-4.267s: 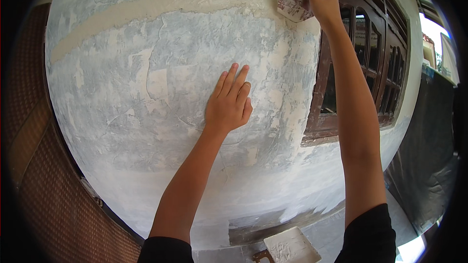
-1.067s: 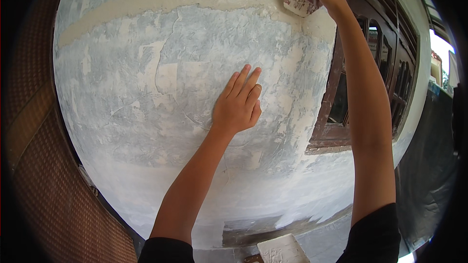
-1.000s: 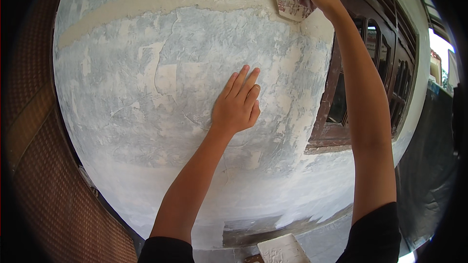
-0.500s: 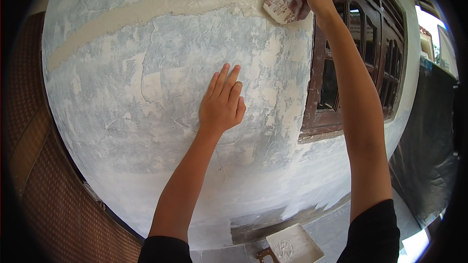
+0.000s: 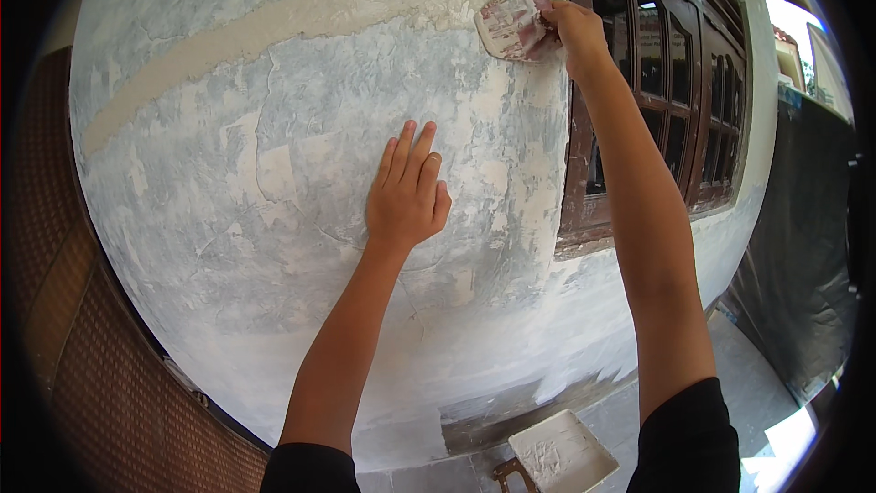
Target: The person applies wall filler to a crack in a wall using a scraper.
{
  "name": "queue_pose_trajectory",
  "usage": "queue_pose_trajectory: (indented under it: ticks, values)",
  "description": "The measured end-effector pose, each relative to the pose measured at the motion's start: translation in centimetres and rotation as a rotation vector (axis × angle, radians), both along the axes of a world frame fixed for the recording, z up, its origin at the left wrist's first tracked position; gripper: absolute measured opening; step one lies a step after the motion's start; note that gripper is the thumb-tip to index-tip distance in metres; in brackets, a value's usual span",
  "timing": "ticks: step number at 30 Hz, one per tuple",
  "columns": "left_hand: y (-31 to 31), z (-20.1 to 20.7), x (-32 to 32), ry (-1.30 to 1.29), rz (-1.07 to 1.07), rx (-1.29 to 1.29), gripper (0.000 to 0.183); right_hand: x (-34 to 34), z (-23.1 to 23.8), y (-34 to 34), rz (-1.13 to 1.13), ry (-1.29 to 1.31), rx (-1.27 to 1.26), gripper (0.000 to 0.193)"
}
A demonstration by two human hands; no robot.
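My right hand (image 5: 578, 36) is raised near the top corner of the window, closed on the edge of a flat putty scraper (image 5: 511, 29). White filler smears the scraper's maroon face, and its far edge lies against the wall (image 5: 338, 155) at the right end of a beige filler band (image 5: 246, 35). Whether the whole edge touches cannot be made out. Lower and to the left, my left hand (image 5: 406, 187) rests on the patchy grey-white wall. Its fingers are stretched upward, a ring shows on one, and it holds nothing.
A brown wooden window (image 5: 584, 219) with dark panes borders the wall on the right. Below, a white tray of filler (image 5: 566, 452) sits on a brown stool (image 5: 516, 473) over grey floor tiles. Woven panelling (image 5: 137, 374) runs along the left; a dark sheet (image 5: 785, 246) hangs at the far right.
My right hand and the scraper have moved down and slightly left, toward the band's end. The left hand stays flat on the wall, while the whole view has shifted a little.
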State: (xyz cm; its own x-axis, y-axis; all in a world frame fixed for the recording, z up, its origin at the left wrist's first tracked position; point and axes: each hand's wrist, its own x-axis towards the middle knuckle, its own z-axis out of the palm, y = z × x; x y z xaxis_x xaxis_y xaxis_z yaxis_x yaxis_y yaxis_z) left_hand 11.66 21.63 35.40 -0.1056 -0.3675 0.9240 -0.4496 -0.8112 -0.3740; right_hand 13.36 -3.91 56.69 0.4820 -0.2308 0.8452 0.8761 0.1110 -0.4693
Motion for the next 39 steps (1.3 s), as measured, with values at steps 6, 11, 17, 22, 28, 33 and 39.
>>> queue_pose_trajectory:
  ticks: [6, 11, 17, 22, 28, 33, 39]
  values:
    - [0.0, 0.1, -0.1, 0.002, -0.005, -0.003, 0.031, -1.3, -2.0, -1.1, -0.081, 0.138, 0.124, 0.028]
    - [0.0, 0.0, -0.2, 0.009, 0.008, 0.001, 0.032, -1.5, -2.7, 0.3, -0.010, 0.110, 0.184, 0.018]
    - [0.2, 0.1, -0.3, 0.019, 0.020, -0.004, 0.031, -2.8, -6.1, 1.5, 0.000, 0.239, 0.268, 0.021]
    - [0.0, 0.0, -0.2, 0.015, 0.012, 0.002, 0.031, -3.3, -6.9, 2.7, 0.081, 0.195, 0.311, 0.022]
    - [0.2, 0.0, -0.3, 0.021, 0.023, -0.002, 0.031, -2.9, -7.8, 2.6, 0.003, 0.269, 0.301, 0.020]
    - [-0.1, 0.0, -0.3, 0.017, 0.007, -0.007, 0.031, -3.7, -7.1, 1.3, -0.005, 0.125, 0.292, 0.019]
    - [0.2, 0.1, -0.2, 0.015, 0.005, -0.006, 0.031, -2.1, -6.2, 1.7, -0.067, 0.185, 0.233, 0.022]
